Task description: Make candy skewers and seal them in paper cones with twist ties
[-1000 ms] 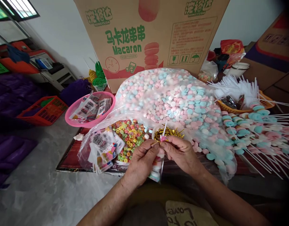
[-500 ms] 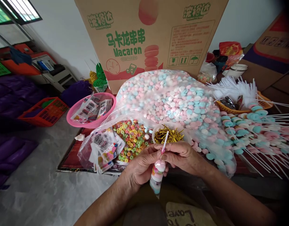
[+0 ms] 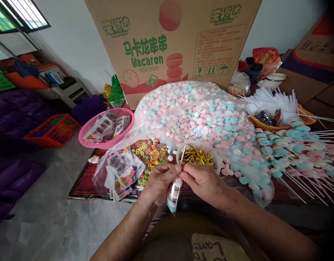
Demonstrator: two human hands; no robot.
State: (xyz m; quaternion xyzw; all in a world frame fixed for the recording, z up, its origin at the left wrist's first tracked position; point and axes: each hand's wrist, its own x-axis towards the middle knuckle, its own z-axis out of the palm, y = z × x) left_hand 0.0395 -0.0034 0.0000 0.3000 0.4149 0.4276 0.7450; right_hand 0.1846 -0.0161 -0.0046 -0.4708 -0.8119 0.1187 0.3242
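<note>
A wrapped marshmallow skewer hangs below my fingers, its clear printed bag around stacked pastel pieces. Its white stick points up between my hands. My left hand is closed at the gathered neck of the bag, thumb and fingers pinching. Meeting it from the other side, my right hand pinches the same neck. Whether a tie lies between the fingertips is hidden. Just behind the hands is a white tub of gold twist ties.
A big clear bag of pastel marshmallows covers the middle, with ring candies and printed bags left of it. A pink basket holds more bags. Finished-looking skewers lie right. A Macaron carton stands behind.
Both hands and the skewer have shifted slightly left. The skewer has turned and tilted, and the fingers now close more tightly together around the neck.
</note>
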